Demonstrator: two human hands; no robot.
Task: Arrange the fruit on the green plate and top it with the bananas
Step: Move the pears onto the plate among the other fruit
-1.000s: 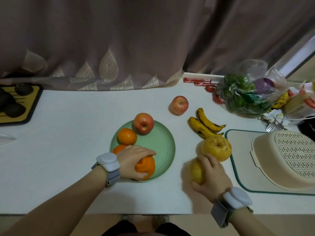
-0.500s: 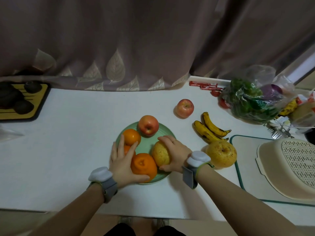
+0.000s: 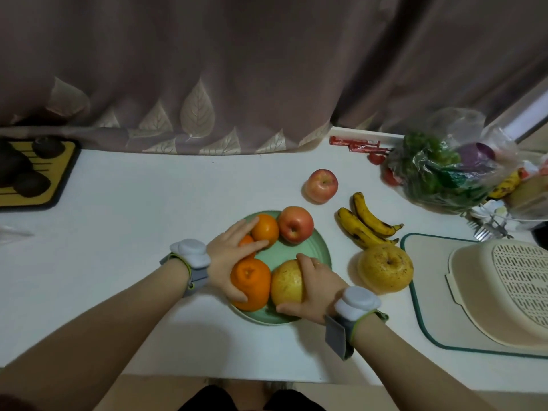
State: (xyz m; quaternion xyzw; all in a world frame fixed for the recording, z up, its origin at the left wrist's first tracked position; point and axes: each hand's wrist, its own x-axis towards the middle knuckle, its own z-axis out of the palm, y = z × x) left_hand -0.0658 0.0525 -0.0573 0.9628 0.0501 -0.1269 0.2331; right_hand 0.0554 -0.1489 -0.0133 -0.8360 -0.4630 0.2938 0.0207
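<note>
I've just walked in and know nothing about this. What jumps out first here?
Two bare hands work over a green plate at the centre of the white counter: the left hand spreads across the oranges, and the right hand cups a yellow pear. To the right, off the plate, lie two spotted bananas, a second big yellow pear and a red apple.

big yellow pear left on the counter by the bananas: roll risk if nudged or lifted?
The large round yellow pear looks squat and sits stem-dimple up, so it probably stays put unless tipped. Its bulk suggests some weight, likely needing a wide grasp. The speckled skin seems dry, probably not slippery.
</note>
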